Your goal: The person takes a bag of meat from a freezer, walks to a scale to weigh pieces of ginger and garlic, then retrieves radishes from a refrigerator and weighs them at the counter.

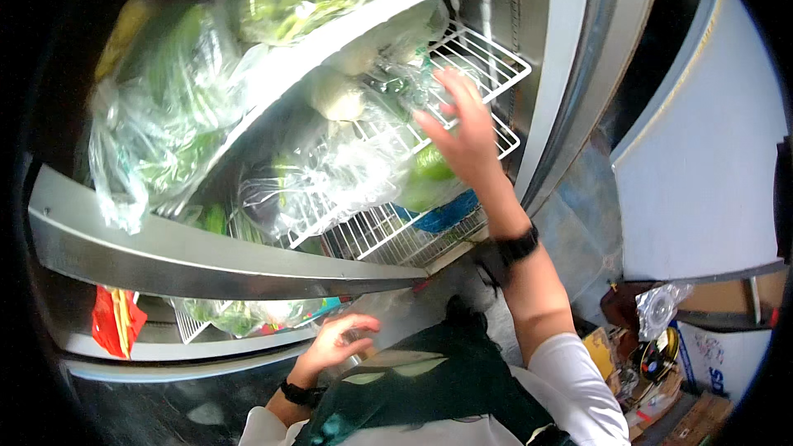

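Note:
My right hand (461, 124) reaches into an upright refrigerator, its fingers apart, in front of a white wire shelf (514, 77). Nearest to its fingertips lies a clear plastic bag (396, 77) with pale and dark green vegetables; whether they touch cannot be told. Below it, a bag of green vegetables (433, 167) is partly covered by the hand. Further left rests a crumpled clear bag (347, 167) with something dark inside. My left hand (339, 342) hangs low before my dark apron (409, 390), fingers parted, holding nothing that I can see.
Bags of green vegetables (173, 93) fill the upper shelf. A steel door-frame post (217, 254) crosses at the left. A red packet (118, 322) hangs beyond it. At right stand a white panel (687, 155) and cardboard boxes (694, 427) with clutter on the floor.

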`<state>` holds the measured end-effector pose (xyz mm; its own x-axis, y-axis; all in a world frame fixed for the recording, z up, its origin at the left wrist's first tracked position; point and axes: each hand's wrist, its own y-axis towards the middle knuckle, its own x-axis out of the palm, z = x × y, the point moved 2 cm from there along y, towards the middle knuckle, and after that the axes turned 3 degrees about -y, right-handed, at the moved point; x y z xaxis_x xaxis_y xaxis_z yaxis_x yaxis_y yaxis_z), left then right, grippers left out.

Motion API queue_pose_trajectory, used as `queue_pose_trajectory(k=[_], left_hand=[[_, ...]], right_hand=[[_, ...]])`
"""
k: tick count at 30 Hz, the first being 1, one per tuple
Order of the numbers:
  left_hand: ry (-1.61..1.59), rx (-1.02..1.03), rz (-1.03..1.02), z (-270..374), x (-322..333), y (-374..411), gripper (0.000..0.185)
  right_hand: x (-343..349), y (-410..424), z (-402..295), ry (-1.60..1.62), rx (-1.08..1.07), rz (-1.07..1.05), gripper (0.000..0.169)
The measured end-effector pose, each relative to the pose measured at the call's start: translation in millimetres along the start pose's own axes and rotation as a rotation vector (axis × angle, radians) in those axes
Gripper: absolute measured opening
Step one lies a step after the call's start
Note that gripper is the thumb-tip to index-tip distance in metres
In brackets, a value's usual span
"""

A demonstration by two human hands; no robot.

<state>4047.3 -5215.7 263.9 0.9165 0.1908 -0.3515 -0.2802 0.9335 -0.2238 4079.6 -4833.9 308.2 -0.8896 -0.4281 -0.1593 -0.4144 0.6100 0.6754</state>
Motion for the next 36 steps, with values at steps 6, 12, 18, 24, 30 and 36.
queue_pose_trajectory(k=[6, 12, 18, 24, 30, 36], left_hand=[[0.081, -0.070, -0.101, 17.7, 1.2, 38.9, 0.035], [0.079, -0.184, -0.142, 26.9, 22.0, 64.0, 0.040], [0.173, -0.196, -0.289, 42.7, 64.3, 115.0, 0.045], [0.291, -0.234, -0.341, 43.9, 94.6, 149.2, 0.046], [0.249, -0.377, -0.428, 48.7, 113.2, 160.2, 0.048], [0.105, -0.372, -0.391, 53.5, 116.0, 146.5, 0.053]], right_hand=[[80.8, 35.9, -34.8, -0.549, 0.076, -0.266, 0.057], [72.5, 21.0, -32.6, -0.332, 0.003, -0.241, 0.056], [42.3, -6.8, -16.8, -0.102, -0.110, -0.279, 0.063], [3.6, -25.2, 17.9, 0.061, -0.248, -0.312, 0.061], [0.1, -30.8, 26.6, 0.069, -0.282, -0.451, 0.051], [1.8, -33.3, 21.5, -0.011, -0.305, -0.455, 0.052]])
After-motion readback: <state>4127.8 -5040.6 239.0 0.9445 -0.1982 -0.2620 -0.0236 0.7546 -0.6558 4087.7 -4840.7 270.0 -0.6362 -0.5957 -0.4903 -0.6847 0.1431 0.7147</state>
